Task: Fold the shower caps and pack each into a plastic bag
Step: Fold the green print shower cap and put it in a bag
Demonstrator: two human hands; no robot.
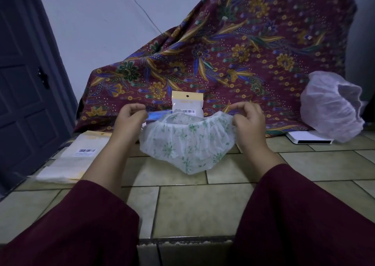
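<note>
Head cam: L hand (129,116) & R hand (248,116) pinch floral shower cap (188,142) rim, apparently stretched between.

My left hand (129,119) and right hand (248,119) are bare, with no rings or watch. Loose, dark maroon sleeves (300,215) of plain cloth cover both my forearms, at seven and five o'clock.

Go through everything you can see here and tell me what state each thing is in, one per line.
Green-flowered white shower cap: unfolded, held up by its rim.
Left hand: pinching the cap's rim.
Right hand: pinching the opposite rim.
Plain white shower cap: unfolded, puffed open, lying at right.
Yellow-topped plastic bag: filled, standing against the patterned cloth.
Flat plastic bags: empty, stacked at left.
</note>
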